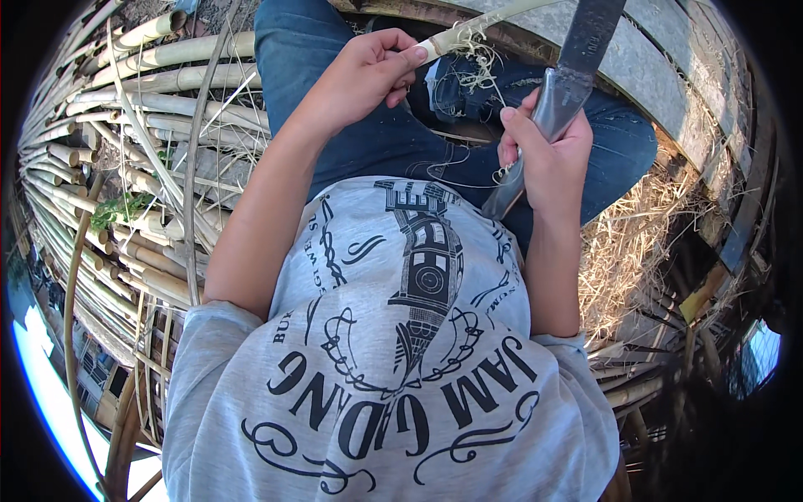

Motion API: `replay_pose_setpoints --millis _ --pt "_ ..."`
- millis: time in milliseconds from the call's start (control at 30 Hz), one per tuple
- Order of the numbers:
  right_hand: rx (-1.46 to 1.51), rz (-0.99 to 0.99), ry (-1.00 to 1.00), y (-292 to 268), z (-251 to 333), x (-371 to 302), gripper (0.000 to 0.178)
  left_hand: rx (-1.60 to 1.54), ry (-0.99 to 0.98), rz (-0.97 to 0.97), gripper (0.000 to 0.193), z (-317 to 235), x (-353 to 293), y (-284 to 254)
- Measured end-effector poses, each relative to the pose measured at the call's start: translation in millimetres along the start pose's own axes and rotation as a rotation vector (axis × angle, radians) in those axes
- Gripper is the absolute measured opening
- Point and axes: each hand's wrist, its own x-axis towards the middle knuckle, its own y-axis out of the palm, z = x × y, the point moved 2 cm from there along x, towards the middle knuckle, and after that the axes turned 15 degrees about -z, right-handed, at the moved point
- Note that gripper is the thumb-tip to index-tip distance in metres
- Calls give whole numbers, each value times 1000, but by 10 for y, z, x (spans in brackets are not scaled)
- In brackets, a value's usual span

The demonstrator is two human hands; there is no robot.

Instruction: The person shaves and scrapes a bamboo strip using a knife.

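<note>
bamboo strip [468, 33] in left grip [376, 67] — poles [167, 79], straw [627, 251], boards [661, 100] around.

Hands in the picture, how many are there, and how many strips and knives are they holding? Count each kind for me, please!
Hands: 2, the left hand and the right hand
Strips held: 1, a pale strip in the left hand
Knives held: 1, a metal-handled knife in the right hand
Total: 4

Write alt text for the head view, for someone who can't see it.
The left hand pinches a pale strip while the right hand grips a large knife by its metal handle, over blue jeans; bamboo poles lie left, straw right.
</note>
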Motion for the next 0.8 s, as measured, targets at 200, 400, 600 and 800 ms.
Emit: replay_pose_setpoints --millis 200,400,600,800 --pt "-46 -529 -286 -867 651 542 23 142 -44 77 33 -25 -73 -267" --pt "-753 -1018 -458 -2203 1192 561 44 431 -58 35 40 -60 -332 -296" --pt "-519 -659 -267 -1373 672 214 22 585 0 -2 36 34 -459 -138" --pt "-613 115 -444 -16 220 -378 29 531 5 -46 31 -30 -575 28"
